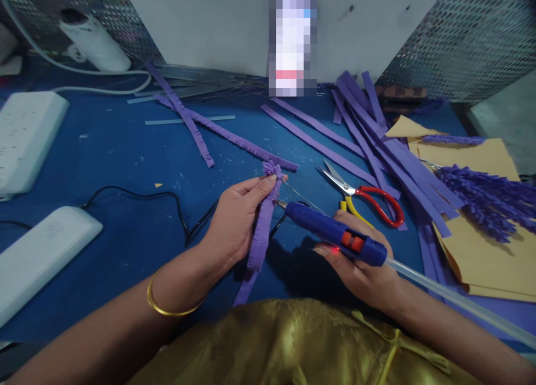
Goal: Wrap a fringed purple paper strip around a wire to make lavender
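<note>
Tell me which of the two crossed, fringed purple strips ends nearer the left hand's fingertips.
The longer strip, running rightward: its right end lies just beyond the fingertips of the left hand; the shorter strip ends well to their left.

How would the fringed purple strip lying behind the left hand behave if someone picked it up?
The fringed purple strip would probably droop, being long, narrow and thin. It seems light for its length, and its finely cut edge might crumple if pinched.
</note>
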